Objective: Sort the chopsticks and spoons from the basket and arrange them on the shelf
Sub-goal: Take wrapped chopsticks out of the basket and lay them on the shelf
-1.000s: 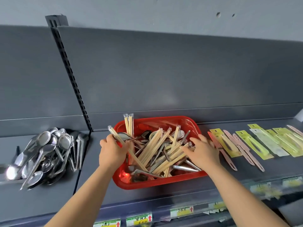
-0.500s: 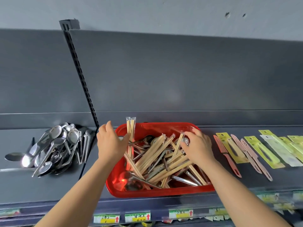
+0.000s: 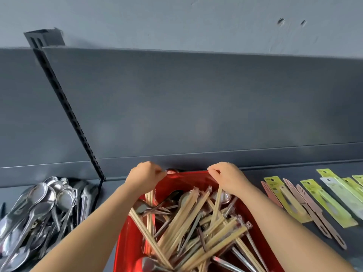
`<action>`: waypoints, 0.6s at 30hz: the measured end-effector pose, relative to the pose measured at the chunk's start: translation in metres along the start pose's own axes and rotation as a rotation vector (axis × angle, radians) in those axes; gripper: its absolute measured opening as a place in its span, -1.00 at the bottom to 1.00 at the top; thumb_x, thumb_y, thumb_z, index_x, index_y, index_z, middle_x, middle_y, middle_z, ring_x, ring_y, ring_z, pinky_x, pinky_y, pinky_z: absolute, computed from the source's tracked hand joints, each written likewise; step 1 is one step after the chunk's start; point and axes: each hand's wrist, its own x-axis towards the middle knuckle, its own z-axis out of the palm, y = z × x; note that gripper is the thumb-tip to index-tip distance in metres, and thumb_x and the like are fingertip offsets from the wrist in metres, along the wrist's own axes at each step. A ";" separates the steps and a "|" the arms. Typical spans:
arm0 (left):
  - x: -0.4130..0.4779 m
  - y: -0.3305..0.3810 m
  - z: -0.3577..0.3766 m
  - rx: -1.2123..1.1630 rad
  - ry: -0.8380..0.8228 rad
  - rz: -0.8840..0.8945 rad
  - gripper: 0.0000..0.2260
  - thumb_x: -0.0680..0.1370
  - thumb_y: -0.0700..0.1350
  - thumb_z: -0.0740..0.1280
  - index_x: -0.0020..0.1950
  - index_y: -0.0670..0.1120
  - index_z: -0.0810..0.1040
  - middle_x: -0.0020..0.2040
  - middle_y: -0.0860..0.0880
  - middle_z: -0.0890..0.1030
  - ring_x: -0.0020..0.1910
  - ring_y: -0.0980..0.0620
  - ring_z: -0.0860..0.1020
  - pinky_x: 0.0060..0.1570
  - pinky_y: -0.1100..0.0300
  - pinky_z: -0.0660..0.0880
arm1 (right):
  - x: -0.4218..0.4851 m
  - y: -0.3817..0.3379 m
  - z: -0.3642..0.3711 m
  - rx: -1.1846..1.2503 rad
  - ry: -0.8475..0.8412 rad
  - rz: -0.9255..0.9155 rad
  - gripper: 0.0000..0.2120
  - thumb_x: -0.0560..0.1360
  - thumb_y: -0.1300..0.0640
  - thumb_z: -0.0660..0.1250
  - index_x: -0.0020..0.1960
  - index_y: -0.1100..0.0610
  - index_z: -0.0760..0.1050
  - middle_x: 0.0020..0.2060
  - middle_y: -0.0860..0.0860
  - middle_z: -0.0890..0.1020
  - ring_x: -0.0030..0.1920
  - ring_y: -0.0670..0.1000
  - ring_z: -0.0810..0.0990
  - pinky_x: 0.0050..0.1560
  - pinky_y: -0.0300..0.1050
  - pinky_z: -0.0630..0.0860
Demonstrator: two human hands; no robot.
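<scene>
Chopsticks point(image 3: 186, 216) just beneath left hand point(image 3: 144, 178), right hand point(image 3: 228, 179)

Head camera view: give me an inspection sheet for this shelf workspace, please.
surface: dark grey shelf, with items lying on it.
job's things: red basket holding mixed chopsticks and spoons; sorted spoon pile to its left.
clutter: carded packets in a row to the right of the basket.
grips: left hand and right hand curled at the basket's far end, each apparently holding chopsticks.
cables: nothing seen.
surroundings: grey back panel, slotted upright, wall above.
</scene>
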 end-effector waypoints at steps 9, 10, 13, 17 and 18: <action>0.036 -0.009 -0.006 -0.148 -0.169 -0.039 -0.71 0.55 0.05 0.30 -0.14 -0.15 0.66 -0.28 -0.09 0.60 -0.34 0.00 0.51 -0.26 0.16 0.46 | 0.043 -0.008 -0.021 0.065 -0.284 0.133 -0.60 0.48 0.03 0.29 -0.45 0.09 0.22 -0.50 0.05 0.31 -0.45 0.00 0.26 -0.35 -0.12 0.20; 0.040 -0.009 -0.006 -0.149 -0.205 -0.029 -0.75 0.56 0.03 0.28 -0.04 -0.09 0.68 -0.15 -0.07 0.66 -0.20 -0.01 0.59 -0.12 0.12 0.52 | 0.049 -0.012 -0.018 0.041 -0.338 0.145 -0.61 0.47 0.03 0.27 -0.45 0.08 0.22 -0.50 0.03 0.28 -0.44 0.00 0.24 -0.37 -0.12 0.19; 0.048 -0.007 -0.006 -0.139 -0.372 -0.005 -0.71 0.61 0.00 0.20 0.12 -0.11 0.64 0.09 -0.11 0.65 0.03 -0.04 0.59 0.10 0.08 0.49 | 0.066 -0.022 -0.007 -0.142 -0.543 0.088 -0.70 0.46 -0.01 0.19 -0.40 0.10 0.38 -0.44 0.00 0.41 -0.38 0.00 0.36 -0.31 -0.09 0.33; 0.055 -0.007 -0.007 -0.082 -0.510 0.080 -0.67 0.67 -0.04 0.09 0.28 -0.11 0.56 0.30 -0.05 0.54 0.28 0.01 0.47 0.28 0.16 0.34 | 0.081 -0.026 0.003 -0.220 -0.702 0.027 -0.65 0.54 -0.03 0.11 -0.17 0.22 0.47 -0.27 0.02 0.50 -0.29 -0.01 0.41 -0.16 -0.04 0.37; 0.056 -0.007 -0.007 -0.083 -0.529 0.084 -0.66 0.67 -0.04 0.08 0.30 -0.12 0.54 0.32 -0.05 0.53 0.30 0.02 0.46 0.29 0.18 0.31 | 0.084 -0.025 0.004 -0.231 -0.727 -0.006 -0.65 0.55 -0.04 0.11 -0.09 0.21 0.51 -0.19 0.04 0.55 -0.24 -0.01 0.45 -0.12 -0.03 0.39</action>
